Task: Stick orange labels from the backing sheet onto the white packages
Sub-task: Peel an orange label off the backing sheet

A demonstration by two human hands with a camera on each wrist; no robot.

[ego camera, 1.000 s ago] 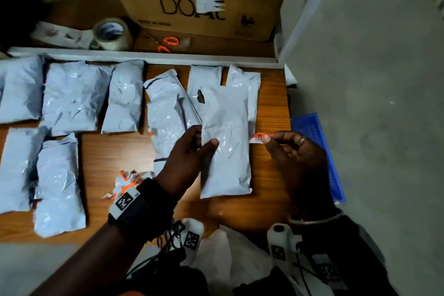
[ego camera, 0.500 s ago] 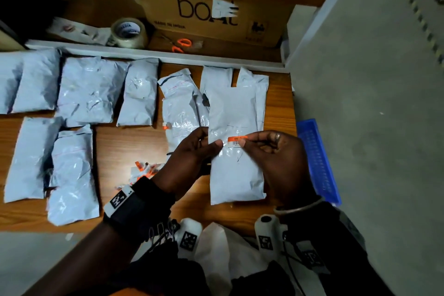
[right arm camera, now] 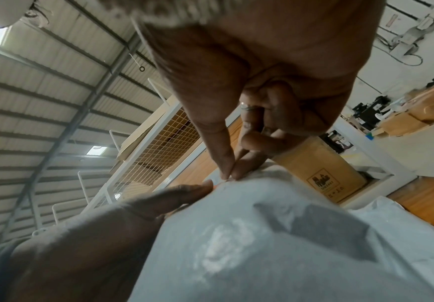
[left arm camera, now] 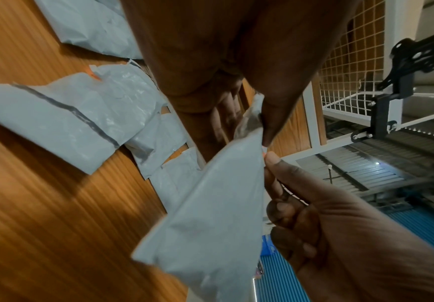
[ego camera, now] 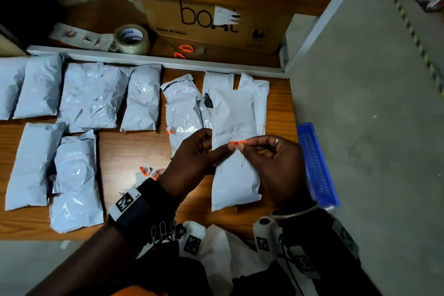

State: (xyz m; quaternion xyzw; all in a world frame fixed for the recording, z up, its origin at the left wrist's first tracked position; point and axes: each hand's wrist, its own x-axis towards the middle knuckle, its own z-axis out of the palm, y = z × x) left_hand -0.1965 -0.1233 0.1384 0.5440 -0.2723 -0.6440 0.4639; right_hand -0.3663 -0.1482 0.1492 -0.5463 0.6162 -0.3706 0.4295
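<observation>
I hold a white package (ego camera: 236, 175) lifted off the wooden table (ego camera: 134, 151). My left hand (ego camera: 212, 151) grips its left edge, thumb on the front and fingers behind. My right hand (ego camera: 245, 148) pinches a small orange label (ego camera: 237, 143) at the package's middle front, where the left thumb tip meets it. In the left wrist view the package (left arm camera: 210, 214) hangs between both hands. The right wrist view shows thumb and forefinger pinched together on the package (right arm camera: 275, 245). A heap of backing-sheet scraps (ego camera: 149, 173) lies left of my left wrist.
Several white packages (ego camera: 89, 96) lie in rows on the left; one (ego camera: 182, 113) carries an orange label (ego camera: 169, 131) at its edge. Behind a white rail are a tape roll (ego camera: 131, 38), orange scissors (ego camera: 183, 51) and a cardboard box (ego camera: 216, 21). A blue tray (ego camera: 317, 166) sits at the right edge.
My right hand has carried the orange label from beside the package's right edge to its middle front. My left thumb has slid over to meet it.
</observation>
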